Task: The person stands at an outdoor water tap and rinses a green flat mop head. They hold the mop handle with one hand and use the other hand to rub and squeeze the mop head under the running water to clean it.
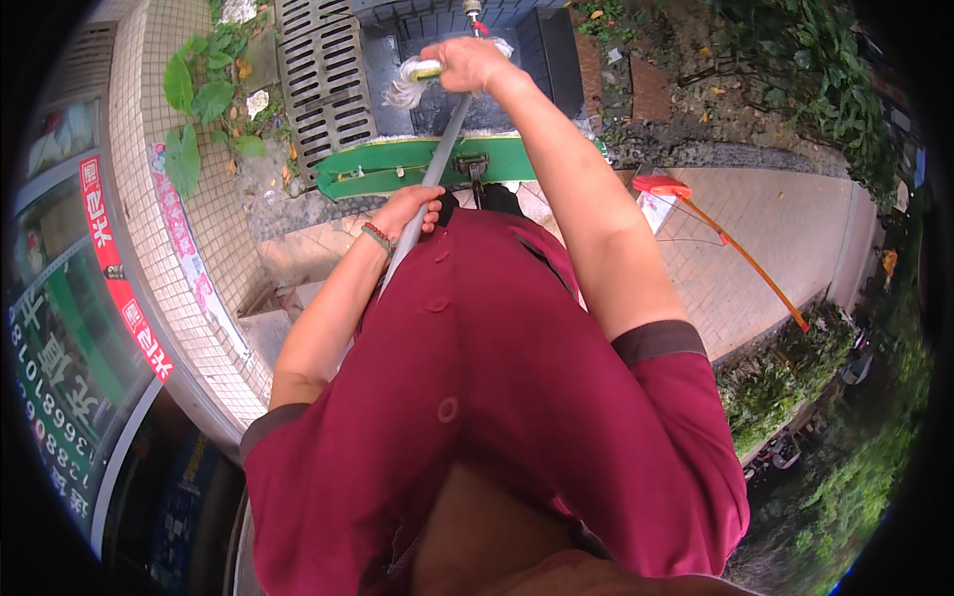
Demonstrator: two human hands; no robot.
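Note:
My right hand grips the head of a string mop, white strands hanging out on its left side and a green-yellow part showing by the fingers. The mop's pale grey pole slants down towards my body, and my left hand, with bead bracelets on its wrist, is closed around it near my waist. Under the mop head lies a dark tiled basin with a wet bottom. A metal tap with a red part stands at its far side, just beyond my right hand.
A green board lies along the basin's near edge. A slotted drain grate is at the left, beside a tiled wall. On the paving at right rest a red broom or dustpan head and an orange pole. Plants grow beyond.

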